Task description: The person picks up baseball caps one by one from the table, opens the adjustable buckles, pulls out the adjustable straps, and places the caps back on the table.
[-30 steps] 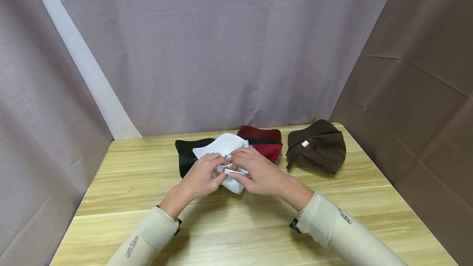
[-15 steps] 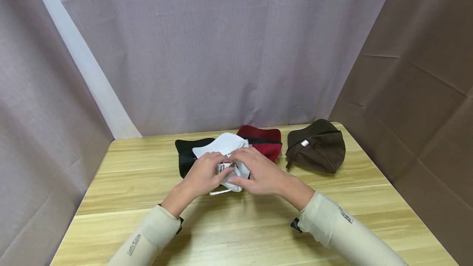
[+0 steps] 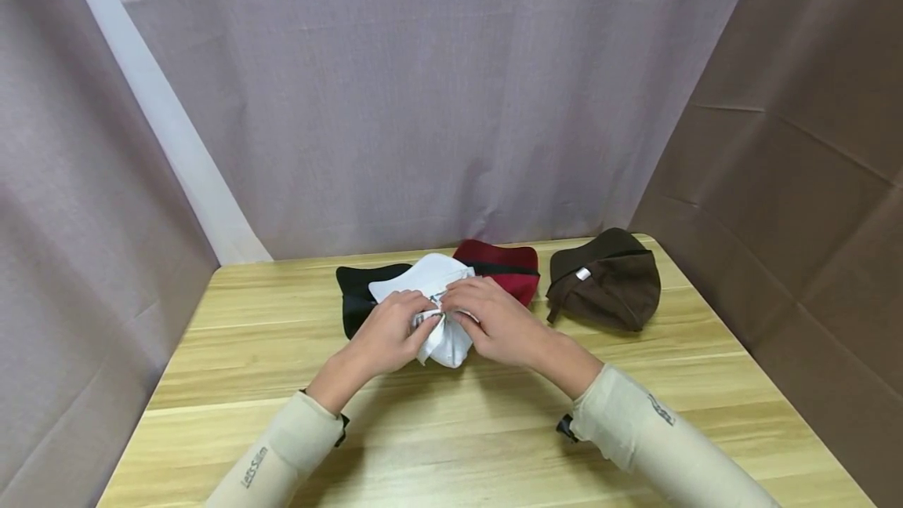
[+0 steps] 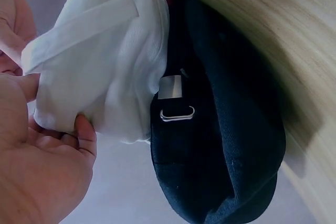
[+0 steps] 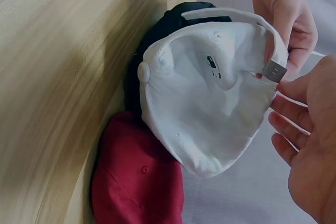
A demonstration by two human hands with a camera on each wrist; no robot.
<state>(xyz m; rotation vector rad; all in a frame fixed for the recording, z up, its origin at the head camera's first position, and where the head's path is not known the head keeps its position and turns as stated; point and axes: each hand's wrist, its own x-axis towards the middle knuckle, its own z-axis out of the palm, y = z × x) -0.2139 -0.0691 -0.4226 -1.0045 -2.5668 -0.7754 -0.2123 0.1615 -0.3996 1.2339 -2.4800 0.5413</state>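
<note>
A white cap (image 3: 416,279) lies between the two hands, overlapping a black cap (image 3: 355,306) and a red cap (image 3: 520,288). My left hand (image 3: 393,333) pinches the back of the white cap between thumb and fingers. The cap's white strap (image 4: 84,30) trails loose beyond those fingers. In the right wrist view a small metal buckle (image 5: 274,71) sits at the cap's back edge, and my right hand (image 5: 320,145) pinches the fabric beside it. The fingertips of both hands nearly meet there. A metal clasp (image 4: 170,87) and a wire loop (image 4: 177,114) show on the black cap.
To the right, a dark brown cap (image 3: 605,288) with a metal clasp rests on the wooden table (image 3: 451,445). Grey curtains (image 3: 395,100) hang behind the table, and a brown cloth wall (image 3: 811,179) stands along its right side.
The strap between the hands dropped toward the lower left, then moved up beside the left fingers. Both thumbs have come up to the cap's back edge. The other caps stay put.
</note>
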